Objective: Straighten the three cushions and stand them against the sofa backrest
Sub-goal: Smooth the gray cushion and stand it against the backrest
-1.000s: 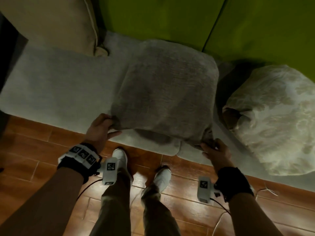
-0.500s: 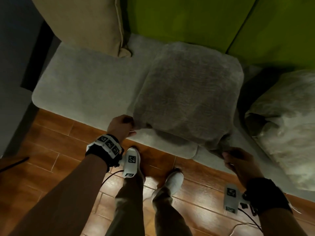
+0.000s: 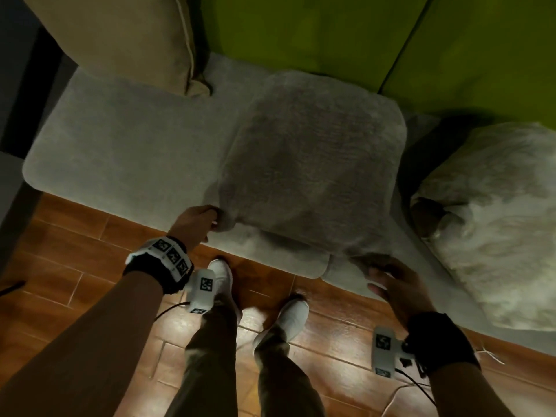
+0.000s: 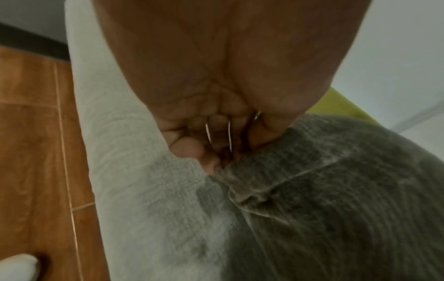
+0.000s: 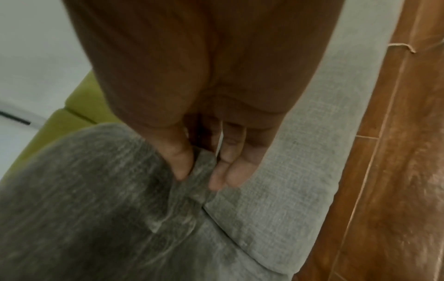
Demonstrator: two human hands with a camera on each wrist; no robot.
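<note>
On the grey sofa seat (image 3: pixel 126 152) in front of me, the grey cushion (image 3: pixel 313 164) lies tilted, its far edge up against the green backrest (image 3: pixel 301 34) and its near edge hanging at the seat's front lip. I have it by its two near corners.

My left hand (image 3: pixel 194 225) is at the near-left corner. From the left wrist view the fingers (image 4: pixel 190 148) are curled in tight with a fold of the cushion's fabric bunched between them and the thumb, so that hand has a firm pinch on the corner. The cushion's body runs away from that hold, toward the right and the backrest.

My right hand (image 3: pixel 397 288) is at the near-right corner, just over the seat's front edge. The right wrist view shows the thumb (image 5: pixel 180 163) on one side of a small tuft of the cushion corner and the fingertips (image 5: pixel 223 171) on the other, fingers nearly straight. That is a loose, narrow pinch, and I cannot tell how much pressure it carries.

To the left, the tan cushion (image 3: pixel 120 34) stands against the backrest, apart from my left hand. To the right, the cream patterned cushion (image 3: pixel 496 224) lies slumped on the seat, near the grey one with a dark gap between them.

Below the seat edge I see the wooden floor (image 3: pixel 60 254) and my white shoes (image 3: pixel 221 273).
</note>
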